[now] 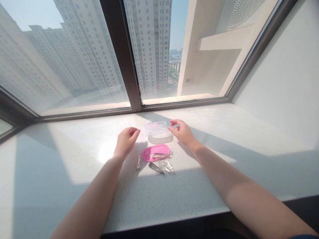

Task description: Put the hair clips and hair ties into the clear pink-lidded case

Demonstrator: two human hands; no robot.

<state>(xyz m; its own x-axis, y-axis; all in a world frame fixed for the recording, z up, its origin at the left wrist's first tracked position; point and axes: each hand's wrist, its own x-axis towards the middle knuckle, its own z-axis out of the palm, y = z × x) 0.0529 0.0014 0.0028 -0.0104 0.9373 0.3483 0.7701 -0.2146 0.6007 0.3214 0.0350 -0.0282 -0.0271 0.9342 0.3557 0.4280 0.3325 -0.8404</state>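
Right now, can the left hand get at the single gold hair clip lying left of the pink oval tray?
Probably yes. The left hand hovers just above the gold hair clip, empty, with bare sill between them; the pink oval tray sits off to the side.

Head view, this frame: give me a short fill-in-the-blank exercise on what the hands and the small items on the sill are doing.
1. The right hand touches the ____ plastic box.
2. The pink lid lies on the windowsill on the side of the box ____ to the person.
3. A single hair clip lies beside the lid, below the ____ hand.
4. The loose metal clips lie ____ the box, on the sill.

Missing words: clear; nearer; left; outside
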